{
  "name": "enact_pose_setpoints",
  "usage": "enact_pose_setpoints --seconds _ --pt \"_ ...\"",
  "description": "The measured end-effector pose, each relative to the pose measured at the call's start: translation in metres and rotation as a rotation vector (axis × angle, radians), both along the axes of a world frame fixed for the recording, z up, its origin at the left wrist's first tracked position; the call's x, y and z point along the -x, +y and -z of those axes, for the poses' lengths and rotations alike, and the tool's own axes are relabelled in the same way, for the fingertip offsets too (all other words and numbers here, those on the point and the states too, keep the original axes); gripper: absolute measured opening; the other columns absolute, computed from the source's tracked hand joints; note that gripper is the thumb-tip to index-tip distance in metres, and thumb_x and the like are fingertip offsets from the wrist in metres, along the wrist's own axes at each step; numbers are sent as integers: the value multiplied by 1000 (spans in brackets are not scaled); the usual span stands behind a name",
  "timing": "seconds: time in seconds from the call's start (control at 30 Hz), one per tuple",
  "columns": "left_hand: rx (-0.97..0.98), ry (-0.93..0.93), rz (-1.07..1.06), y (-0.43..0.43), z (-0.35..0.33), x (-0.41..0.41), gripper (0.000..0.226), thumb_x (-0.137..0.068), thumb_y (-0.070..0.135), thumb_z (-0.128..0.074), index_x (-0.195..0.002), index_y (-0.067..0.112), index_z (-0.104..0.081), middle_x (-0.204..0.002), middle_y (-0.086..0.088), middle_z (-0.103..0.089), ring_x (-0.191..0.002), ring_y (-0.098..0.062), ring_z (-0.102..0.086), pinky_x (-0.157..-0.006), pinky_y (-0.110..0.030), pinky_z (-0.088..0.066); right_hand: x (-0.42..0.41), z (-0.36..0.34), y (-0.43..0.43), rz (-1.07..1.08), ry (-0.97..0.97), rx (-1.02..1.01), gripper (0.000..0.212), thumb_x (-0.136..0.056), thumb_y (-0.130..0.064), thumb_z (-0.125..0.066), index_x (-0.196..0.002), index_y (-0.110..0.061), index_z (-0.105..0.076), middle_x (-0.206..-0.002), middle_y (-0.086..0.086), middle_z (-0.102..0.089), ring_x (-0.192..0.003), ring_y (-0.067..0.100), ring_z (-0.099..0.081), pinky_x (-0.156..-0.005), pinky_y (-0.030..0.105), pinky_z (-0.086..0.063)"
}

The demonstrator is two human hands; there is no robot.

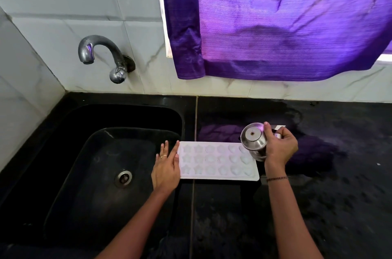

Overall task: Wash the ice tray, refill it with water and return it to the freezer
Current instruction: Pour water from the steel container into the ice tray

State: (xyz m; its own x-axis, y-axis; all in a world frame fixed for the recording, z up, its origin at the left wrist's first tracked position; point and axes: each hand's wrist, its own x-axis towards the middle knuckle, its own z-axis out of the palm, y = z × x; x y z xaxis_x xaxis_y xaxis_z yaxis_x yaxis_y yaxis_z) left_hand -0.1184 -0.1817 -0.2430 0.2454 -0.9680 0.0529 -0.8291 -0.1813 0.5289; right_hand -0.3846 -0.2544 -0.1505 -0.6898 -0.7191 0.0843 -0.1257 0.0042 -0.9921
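Two grips are at work beside the black sink [127, 116]. The white ice tray [216, 161] lies flat on the dark tabletop [328, 195], just right of the sink, its short end close to the sink's rim. Its cavities are shaped like stars and hearts; whether they hold water cannot be told.

The left grip [166, 165] lies palm down with its fingers straight, their side touching the tray end nearest the sink; it has hold of nothing. A ring [163, 156] shows on one finger.

The right grip [280, 148] is curled round a steel cup [253, 137], which is tipped over the tray end farthest from the sink, base toward the camera.

A metal tap [99, 50] sticks out of the tiled wall behind the sink. A purple curtain [286, 21] hangs behind and to the right of the sink.
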Motion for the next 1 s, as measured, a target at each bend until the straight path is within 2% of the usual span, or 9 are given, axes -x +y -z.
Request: enact_pose_setpoints --seconds 0.07,0.17,0.33,0.47,0.53,0.7,0.93,1.0 --pt "-2 1 0 0 0 0 67 -85 50 1 -146 35 -23 -158 -1 -14 -146 -13 -5 -118 -33 -9 2 1 0 -1 44 9 45 -74 -22 -79 -54 -4 -42 -54 5 -45 -55 16 -37 -56 33 -43" --pt "2 -2 -3 0 0 0 67 -85 50 1 -146 35 -23 -158 -1 -14 -146 -13 -5 -118 -33 -10 4 1 0 -4 90 29 47 -75 -19 -78 -51 -13 -38 -52 1 -43 -53 13 -36 -55 34 -43" --pt "5 2 -3 0 2 0 66 -86 50 0 -146 36 -24 -158 -1 -15 -146 -13 -6 -119 -34 -10 4 5 1 -18 163 45 40 -75 -17 -77 -60 5 -47 -61 24 -55 -55 20 -44 -56 39 -49" --pt "1 -4 -2 0 1 0 66 -86 50 0 -146 36 -23 -158 -1 -14 -146 -13 -5 -118 -33 -9 1 2 3 -40 225 69 37 -77 -14 -75 -60 6 -49 -60 22 -52 -56 21 -42 -52 32 -43" --pt "1 -5 0 0 1 0 66 -86 50 0 -146 36 -23 -158 -1 -14 -146 -13 -5 -118 -32 -9 0 2 3 -46 246 74 36 -77 -13 -75 -62 8 -50 -62 25 -54 -55 22 -42 -52 33 -44" --pt "5 5 -6 0 1 0 65 -86 50 -1 -146 36 -23 -158 -1 -15 -146 -13 -6 -118 -32 -9 -2 6 0 -50 279 65 33 -77 -14 -75 -67 10 -55 -66 27 -57 -63 42 -54 -57 42 -51" --pt "-3 3 -12 1 -1 1 68 -85 50 1 -146 36 -24 -158 -1 -14 -146 -13 -6 -118 -32 -8 -2 6 2 -53 312 88 34 -78 -14 -74 -63 7 -53 -62 22 -56 -57 37 -49 -55 38 -48" --pt "-7 4 -11 0 -1 1 68 -85 50 1 -146 36 -23 -158 -1 -14 -146 -13 -5 -118 -32 -8 -2 5 3 -42 277 86 36 -78 -14 -74 -61 6 -50 -60 22 -53 -53 28 -42 -55 35 -46"
